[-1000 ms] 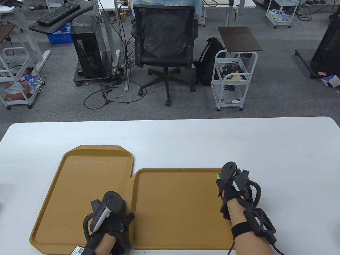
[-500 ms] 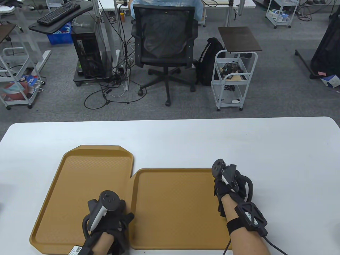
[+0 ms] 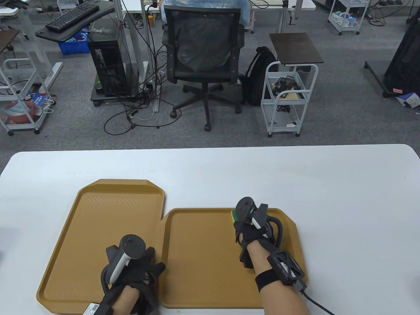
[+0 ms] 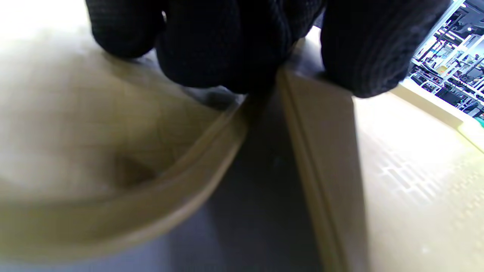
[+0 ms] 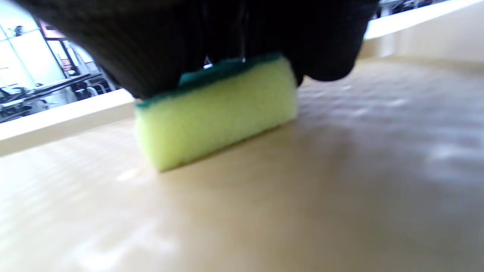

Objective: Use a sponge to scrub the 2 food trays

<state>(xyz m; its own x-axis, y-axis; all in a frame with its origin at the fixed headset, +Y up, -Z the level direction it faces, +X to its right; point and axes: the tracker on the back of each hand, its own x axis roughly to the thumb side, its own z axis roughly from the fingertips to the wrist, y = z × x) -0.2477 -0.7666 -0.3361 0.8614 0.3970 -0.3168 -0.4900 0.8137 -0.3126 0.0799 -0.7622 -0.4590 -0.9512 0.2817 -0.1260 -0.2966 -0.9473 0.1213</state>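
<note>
Yellow-green sponge [image 5: 215, 109] gripped by right hand [image 3: 252, 229] on right tray [image 3: 203, 262], left hand [image 3: 137, 275] fingers straight across both trays' rims, no legible writing

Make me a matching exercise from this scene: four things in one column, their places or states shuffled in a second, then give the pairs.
Things:
1. sponge
2. left hand
3. right tray
4. left tray

Places or states:
A. lies at the table's left, no sponge on it
B. yellow with a green top, under the right hand
C. rests where the two trays meet
D. has the sponge on its floor

Pairs: 1-B, 2-C, 3-D, 4-A
</note>
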